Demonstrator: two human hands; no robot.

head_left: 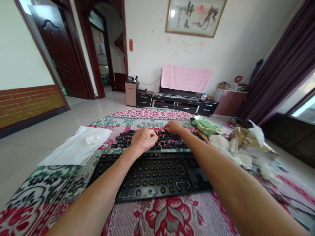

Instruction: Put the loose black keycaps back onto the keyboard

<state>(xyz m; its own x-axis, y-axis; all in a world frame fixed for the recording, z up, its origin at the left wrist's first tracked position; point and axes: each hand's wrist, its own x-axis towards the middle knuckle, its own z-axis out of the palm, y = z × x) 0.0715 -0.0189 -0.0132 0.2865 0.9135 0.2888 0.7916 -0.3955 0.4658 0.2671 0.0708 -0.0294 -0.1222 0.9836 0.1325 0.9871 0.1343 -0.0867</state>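
A black keyboard base (157, 175) with its keycaps taken off lies on a floral tablecloth (169, 216) in front of me. Beyond it sits a pile of loose black keycaps (123, 139). My left hand (143, 139) rests on that pile with its fingers curled down into the caps; what they hold is hidden. My right hand (174, 127) reaches a little farther, fingers bent and pinching among the keycaps.
A white tissue sheet (76, 147) with a crumpled wad lies at the left table edge. Crumpled wrappers and a green bag (206, 126) pile up at the right. A low TV stand (182, 103) under a pink cloth stands by the far wall.
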